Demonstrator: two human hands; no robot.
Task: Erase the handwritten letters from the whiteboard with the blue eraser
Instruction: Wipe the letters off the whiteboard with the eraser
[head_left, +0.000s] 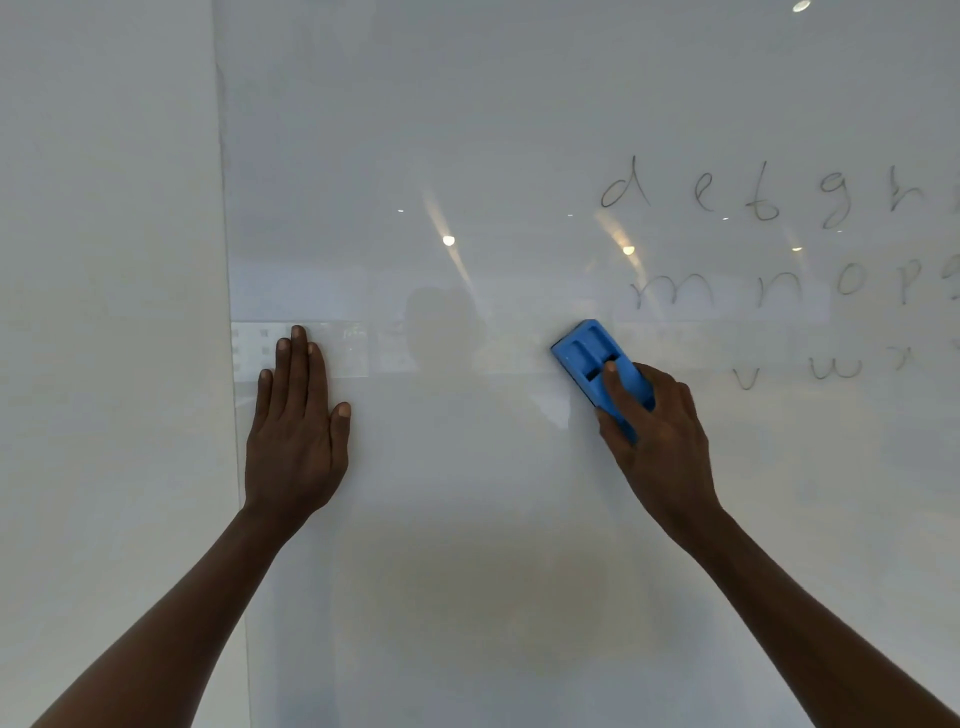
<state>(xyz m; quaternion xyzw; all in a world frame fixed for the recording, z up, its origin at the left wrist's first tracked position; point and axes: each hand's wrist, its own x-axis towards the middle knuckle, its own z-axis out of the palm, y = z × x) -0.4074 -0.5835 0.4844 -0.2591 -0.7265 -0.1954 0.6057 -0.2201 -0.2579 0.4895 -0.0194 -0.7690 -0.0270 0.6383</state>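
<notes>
My left hand (296, 431) lies flat and spread on the whiteboard (467, 130), lower left of centre, holding nothing. My right hand (660, 441) grips the blue eraser (587, 353), tilted, pressed on the board right of centre. Handwritten letters (769, 286) sit in three rows at upper right; the ones cut off at the right edge I can't read, maybe p and x

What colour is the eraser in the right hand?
Blue, plain; the eraser in the right hand shows best in the head view.

Bare whiteboard (467, 130) left of letters (769, 280)
</notes>
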